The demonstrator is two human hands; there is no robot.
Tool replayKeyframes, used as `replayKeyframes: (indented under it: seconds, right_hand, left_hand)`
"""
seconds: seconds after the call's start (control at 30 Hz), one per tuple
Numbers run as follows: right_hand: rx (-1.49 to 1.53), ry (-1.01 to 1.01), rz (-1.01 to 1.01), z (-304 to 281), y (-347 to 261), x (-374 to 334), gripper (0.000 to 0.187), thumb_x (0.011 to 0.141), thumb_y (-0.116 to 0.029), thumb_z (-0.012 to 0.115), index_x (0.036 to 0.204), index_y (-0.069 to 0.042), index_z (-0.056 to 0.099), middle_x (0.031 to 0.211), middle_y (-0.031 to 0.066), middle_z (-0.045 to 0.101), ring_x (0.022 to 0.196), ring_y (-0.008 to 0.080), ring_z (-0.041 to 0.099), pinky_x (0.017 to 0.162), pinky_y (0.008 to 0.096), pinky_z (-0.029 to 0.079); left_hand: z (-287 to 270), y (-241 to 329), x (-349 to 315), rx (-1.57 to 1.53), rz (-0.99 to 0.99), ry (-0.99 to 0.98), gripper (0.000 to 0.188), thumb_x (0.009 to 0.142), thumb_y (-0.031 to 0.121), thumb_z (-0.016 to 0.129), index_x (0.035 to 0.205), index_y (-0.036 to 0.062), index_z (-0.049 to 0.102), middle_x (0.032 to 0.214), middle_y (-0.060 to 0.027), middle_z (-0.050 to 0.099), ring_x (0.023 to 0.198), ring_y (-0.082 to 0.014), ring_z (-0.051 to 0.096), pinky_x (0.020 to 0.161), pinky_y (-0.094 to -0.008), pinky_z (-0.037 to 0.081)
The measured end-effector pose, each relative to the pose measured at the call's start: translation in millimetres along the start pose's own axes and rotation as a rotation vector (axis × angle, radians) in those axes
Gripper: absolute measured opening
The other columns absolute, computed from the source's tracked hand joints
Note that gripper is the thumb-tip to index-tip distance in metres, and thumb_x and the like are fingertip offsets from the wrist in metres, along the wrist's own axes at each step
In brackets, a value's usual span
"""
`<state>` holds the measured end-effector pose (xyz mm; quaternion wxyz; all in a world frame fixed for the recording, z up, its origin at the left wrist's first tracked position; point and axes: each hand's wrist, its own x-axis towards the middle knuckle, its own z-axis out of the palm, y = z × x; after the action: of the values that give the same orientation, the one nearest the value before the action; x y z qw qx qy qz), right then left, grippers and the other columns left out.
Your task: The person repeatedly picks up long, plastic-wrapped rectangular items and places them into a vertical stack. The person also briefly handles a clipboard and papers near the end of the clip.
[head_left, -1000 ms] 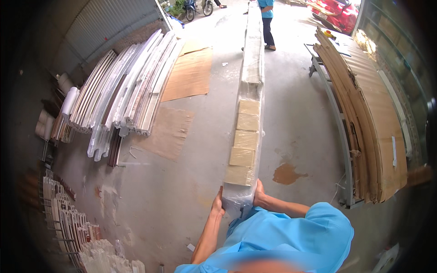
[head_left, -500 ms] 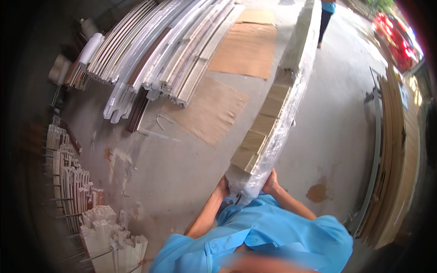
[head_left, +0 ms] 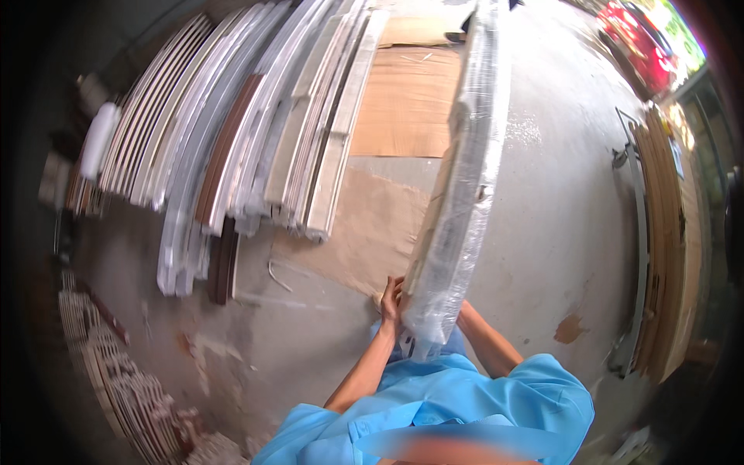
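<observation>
A long bundle of boards or profiles [head_left: 457, 186], wrapped in clear plastic film, stretches away from my body toward the far end of the room. Its near end hangs just in front of my blue shirt, between my two hands. My left hand [head_left: 392, 299] presses against the bundle's left side, its fingers pointing up along the edge. On the opposite side my right hand [head_left: 463, 311] grips low, mostly hidden behind the film. At the far end, a person's dark-clad leg and foot [head_left: 459, 36] show partly behind the bundle.
Stacks of long profiles [head_left: 256, 132] lie to the left, with brown cardboard sheets [head_left: 407, 101] on the floor beside them. More profiles [head_left: 132, 387] fill a rack at lower left. Long wooden boards [head_left: 663, 248] stand along the right, and a red car [head_left: 637, 46] is outside.
The bundle has rolled, so its film-covered face shows and its tan side has turned leftward. My left hand sits higher on its side. The person at the far end has moved left.
</observation>
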<state>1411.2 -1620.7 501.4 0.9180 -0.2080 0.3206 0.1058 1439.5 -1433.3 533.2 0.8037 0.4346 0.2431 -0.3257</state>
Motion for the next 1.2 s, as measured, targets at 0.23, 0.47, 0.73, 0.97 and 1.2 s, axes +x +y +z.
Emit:
replayKeyframes:
  seconds: [0.23,0.47,0.73,0.97,1.2]
  right_hand:
    - [-0.131,0.206,0.097,68,73,131,0.089,0.089,-0.077,0.038,0.139,-0.005,0.050,0.128,0.0141,0.062,0.123,0.0310,0.055,0.109,0.0485,0.039]
    - [-0.004,0.343,0.005,113,144,238,0.059,0.101,-0.048,0.042,0.134,0.000,0.054,0.124,0.0148,0.064,0.111,0.0274,0.063,0.090,0.0415,0.055]
    - [0.192,-0.164,0.219,149,105,291,0.049,0.102,-0.037,0.044,0.131,0.001,0.056,0.117,0.0148,0.066,0.102,0.0266,0.067,0.086,0.0409,0.058]
    - [-0.018,0.133,-0.013,211,126,340,0.041,0.101,-0.027,0.049,0.129,0.003,0.055,0.116,0.0142,0.066,0.096,0.0250,0.068,0.084,0.0405,0.059]
    - [-0.065,0.139,0.020,213,144,390,0.050,0.103,-0.038,0.042,0.133,0.001,0.053,0.112,0.0134,0.066,0.097,0.0232,0.067,0.081,0.0389,0.059]
  left_hand:
    - [-105,108,62,-0.111,-0.258,-0.169,0.051,0.100,0.042,0.043,0.132,0.0041,0.054,0.121,-0.0114,0.064,0.107,-0.0236,0.065,0.091,-0.0381,0.056]
    - [-204,165,109,-0.195,-0.174,-0.125,0.051,0.102,0.041,0.040,0.135,0.0040,0.051,0.124,-0.0115,0.062,0.111,-0.0245,0.063,0.096,-0.0375,0.052]
    - [-224,237,170,-0.152,-0.219,-0.103,0.059,0.102,0.047,0.039,0.140,0.0040,0.048,0.130,-0.0115,0.060,0.115,-0.0261,0.060,0.103,-0.0366,0.045]
    - [-261,276,225,0.005,-0.426,-0.092,0.076,0.096,0.064,0.038,0.140,0.0037,0.050,0.134,-0.0154,0.058,0.119,-0.0300,0.058,0.103,-0.0403,0.044]
    - [-293,282,240,-0.255,-0.452,-0.056,0.057,0.101,0.051,0.042,0.133,0.0064,0.055,0.131,-0.0115,0.061,0.118,-0.0297,0.058,0.101,-0.0427,0.046]
